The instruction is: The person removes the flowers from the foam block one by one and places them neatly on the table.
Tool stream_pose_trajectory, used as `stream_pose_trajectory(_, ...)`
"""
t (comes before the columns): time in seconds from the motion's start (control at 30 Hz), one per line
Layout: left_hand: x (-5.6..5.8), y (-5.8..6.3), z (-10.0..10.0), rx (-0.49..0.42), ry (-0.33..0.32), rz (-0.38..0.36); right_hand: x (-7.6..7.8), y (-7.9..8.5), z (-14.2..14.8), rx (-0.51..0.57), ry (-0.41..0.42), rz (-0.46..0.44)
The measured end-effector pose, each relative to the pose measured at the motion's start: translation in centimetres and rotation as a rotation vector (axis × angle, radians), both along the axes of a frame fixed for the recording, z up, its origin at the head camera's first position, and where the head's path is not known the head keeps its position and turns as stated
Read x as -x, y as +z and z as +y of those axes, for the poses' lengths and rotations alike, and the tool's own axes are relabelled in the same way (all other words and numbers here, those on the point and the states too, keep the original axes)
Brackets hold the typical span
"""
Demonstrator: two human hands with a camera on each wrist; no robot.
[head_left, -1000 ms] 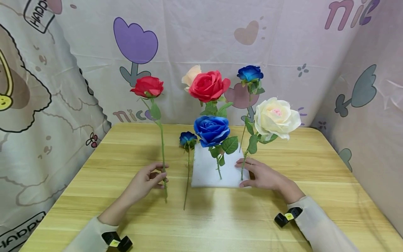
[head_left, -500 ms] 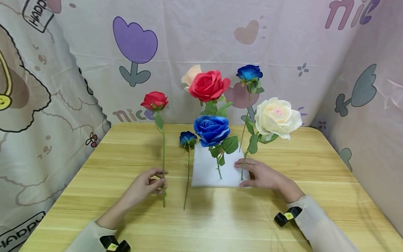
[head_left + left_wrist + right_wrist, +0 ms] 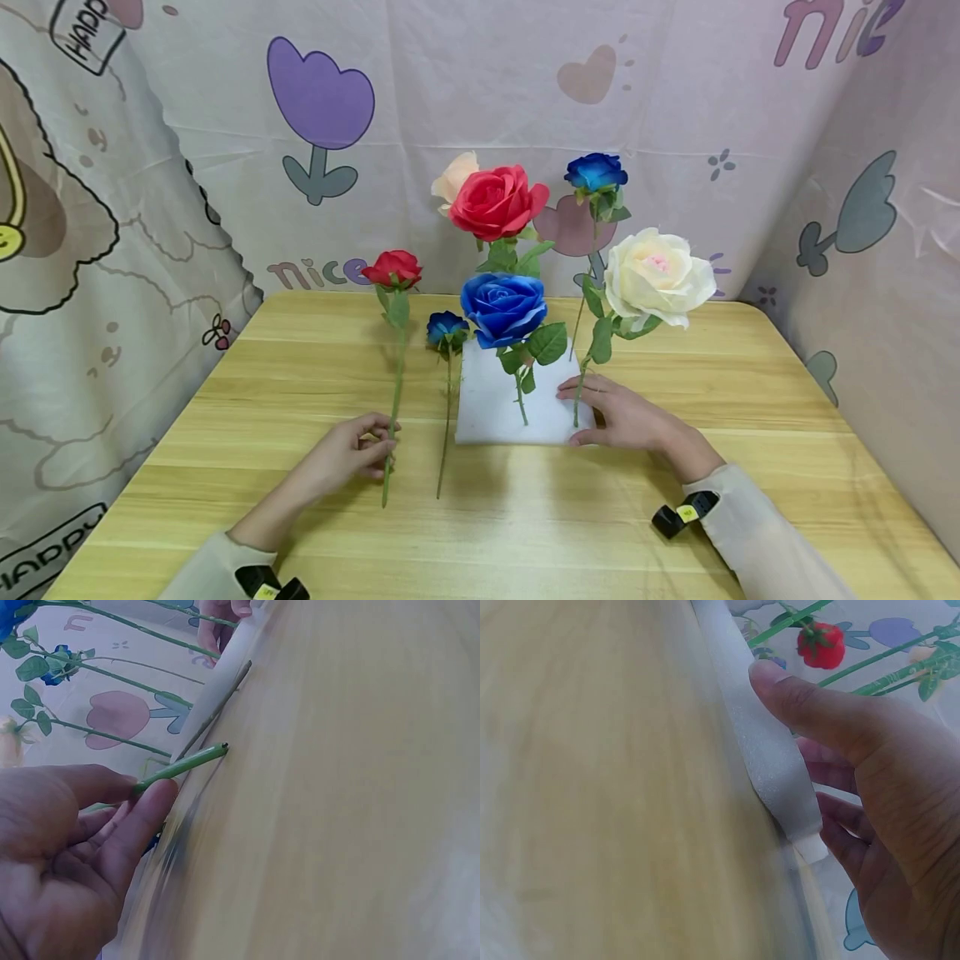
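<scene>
pale cloth (image 3: 480, 100) printed with tulips and hearts hangs behind and beside a wood-grain table (image 3: 750, 400). on the left of the table, the left hand (image 3: 352, 450) pinches the small red rose (image 3: 393, 268) low on its stem, thumb against fingers; the bloom is up, the stem a little tilted, and whether its cut end touches the wood i cannot tell. just right of it, a blue bud (image 3: 447, 327) lies beside the white board (image 3: 487, 400). the right hand (image 3: 622, 412) clasps the board's near right corner, thumb at the front edge, fingers around the white rose (image 3: 660, 277) stem without gripping it. also standing at the board are the blue rose (image 3: 504, 310), big red rose (image 3: 498, 202), peach rose (image 3: 455, 177) and back blue flower (image 3: 596, 172).
</scene>
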State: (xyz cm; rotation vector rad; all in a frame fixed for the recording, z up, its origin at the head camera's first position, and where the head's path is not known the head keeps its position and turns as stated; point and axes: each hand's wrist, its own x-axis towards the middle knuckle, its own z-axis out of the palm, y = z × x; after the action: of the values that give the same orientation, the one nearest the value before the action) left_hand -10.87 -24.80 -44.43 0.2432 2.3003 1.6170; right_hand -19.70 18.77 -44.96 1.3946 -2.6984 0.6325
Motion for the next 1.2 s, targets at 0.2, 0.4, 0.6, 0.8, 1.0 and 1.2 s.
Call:
stream_pose_trajectory(0.2, -0.2, -0.2, 0.1, 0.01, -0.026, -0.026, 0.0, -0.1, 0.0, -0.011, -0.009, -0.015)
stream_pose_trajectory(0.4, -0.4, -0.4, 0.3, 0.008, -0.054, -0.047, 0.0, 0.0, 0.0, -0.009, -0.016, -0.026)
stream_pose_trajectory(0.6, -0.9, -0.3, 0.4, -0.007, -0.047, -0.091, -0.2, 0.0, 0.0, -0.01, -0.023, -0.027)
stream_pose_trajectory(0.8, -1.3, -0.1, 0.3, 0.004, -0.035, -0.136, -0.2, 0.0, 0.0, -0.028, -0.041, -0.055)
stream_pose_trajectory(1.0, -1.5, 0.0, -0.1, -0.039, -0.072, -0.171, -0.2, 0.0, 0.0, -0.037, -0.046, -0.063)
stream_pose_trajectory(1.2, -1.6, 0.2, -0.3, -0.049, -0.109, -0.185, -0.2, -0.1, 0.0, -0.031, -0.037, -0.048)
